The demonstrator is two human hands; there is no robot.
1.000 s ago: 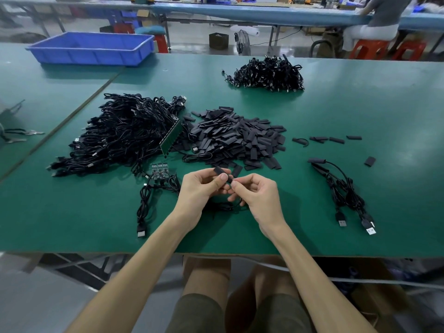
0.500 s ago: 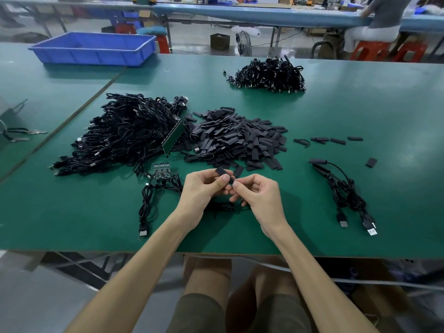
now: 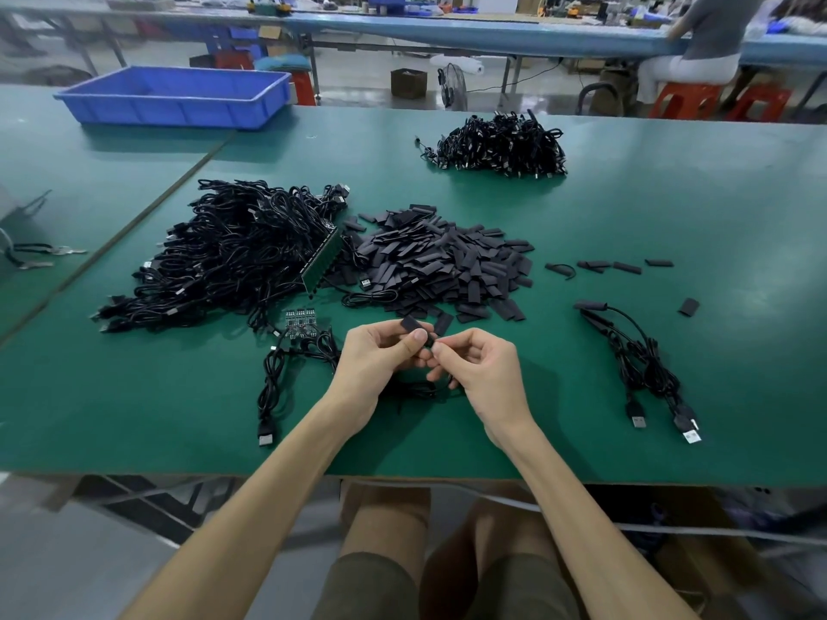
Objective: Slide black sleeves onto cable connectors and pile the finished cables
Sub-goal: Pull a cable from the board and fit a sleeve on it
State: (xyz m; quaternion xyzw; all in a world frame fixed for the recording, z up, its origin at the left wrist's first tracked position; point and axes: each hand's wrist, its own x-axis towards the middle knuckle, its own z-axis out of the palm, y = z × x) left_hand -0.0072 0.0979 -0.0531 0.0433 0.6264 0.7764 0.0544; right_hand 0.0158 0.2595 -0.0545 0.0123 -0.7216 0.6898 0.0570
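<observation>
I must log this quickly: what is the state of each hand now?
Left hand: closed, pinching a sleeve.
Right hand: closed, pinching the cable at the sleeve's end.

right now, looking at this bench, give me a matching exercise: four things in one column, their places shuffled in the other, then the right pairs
Things
1. blue bin
2. heap of loose sleeves
3. small cable bundle
4. single black sleeve

Places
A. pinched in the left hand
B. middle of the table, just beyond both hands
C. far left, across the table seam
D. to the right of the right hand, its plugs toward the front edge

Pairs: 1-C, 2-B, 3-D, 4-A
</observation>
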